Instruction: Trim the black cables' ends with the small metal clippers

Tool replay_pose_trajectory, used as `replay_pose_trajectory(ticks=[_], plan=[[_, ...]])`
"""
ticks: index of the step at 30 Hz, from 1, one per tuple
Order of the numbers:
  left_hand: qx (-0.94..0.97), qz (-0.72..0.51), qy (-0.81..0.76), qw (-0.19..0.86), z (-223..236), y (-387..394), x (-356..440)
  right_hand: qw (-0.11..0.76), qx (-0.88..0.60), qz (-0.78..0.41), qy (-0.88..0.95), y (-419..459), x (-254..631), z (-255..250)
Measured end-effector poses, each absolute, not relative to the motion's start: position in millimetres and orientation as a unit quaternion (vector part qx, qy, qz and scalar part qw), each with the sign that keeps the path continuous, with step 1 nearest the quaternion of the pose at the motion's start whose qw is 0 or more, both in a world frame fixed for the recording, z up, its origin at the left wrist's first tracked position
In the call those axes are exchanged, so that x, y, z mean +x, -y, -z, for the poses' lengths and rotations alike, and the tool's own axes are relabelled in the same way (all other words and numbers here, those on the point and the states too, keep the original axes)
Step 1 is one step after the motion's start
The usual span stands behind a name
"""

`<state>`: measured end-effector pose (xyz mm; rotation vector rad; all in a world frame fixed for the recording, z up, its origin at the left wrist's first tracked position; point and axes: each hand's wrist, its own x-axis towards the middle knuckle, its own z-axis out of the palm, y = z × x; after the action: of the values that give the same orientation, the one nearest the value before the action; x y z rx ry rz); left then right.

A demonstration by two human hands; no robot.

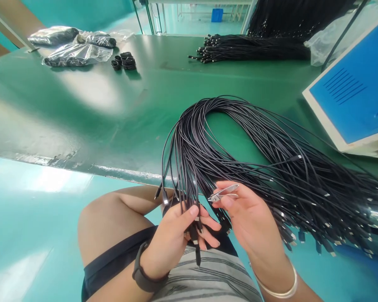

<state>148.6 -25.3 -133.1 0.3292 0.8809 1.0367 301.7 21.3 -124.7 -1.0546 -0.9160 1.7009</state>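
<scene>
A big looped bundle of thin black cables [239, 142] lies on the green table [113, 117], its plug ends hanging over the near edge. My left hand [176, 237] is closed round a few of these hanging cable ends [195, 235] above my lap. My right hand [248, 218] pinches a small metal clipper-like tool [223, 193] between thumb and fingers, close to the same cable ends. A black band is on my left wrist, a silver bangle on my right.
A second pile of black cables [255, 46] lies at the table's far right. Clear plastic bags [75, 52] and small coiled cables [124, 61] sit at the far left. A blue and cream machine [353, 96] stands at the right.
</scene>
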Motion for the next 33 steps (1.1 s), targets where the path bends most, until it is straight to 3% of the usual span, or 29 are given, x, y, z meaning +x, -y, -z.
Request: replay_pose_trajectory(ticks=[10,16,33], plan=[[0.188,-0.477,-0.387,0.766,139.9,11.3,161.7,0.476,-0.418,-0.716,0.293,-24.7,298.0,120.0],[0.206,-0.479,-0.391,0.759,144.1,12.2,163.4,0.438,-0.398,-0.753,0.287,-25.8,300.1,125.6],[0.208,-0.467,-0.414,0.753,146.2,12.0,161.1,0.443,-0.462,-0.704,0.307,-25.2,298.7,131.5]])
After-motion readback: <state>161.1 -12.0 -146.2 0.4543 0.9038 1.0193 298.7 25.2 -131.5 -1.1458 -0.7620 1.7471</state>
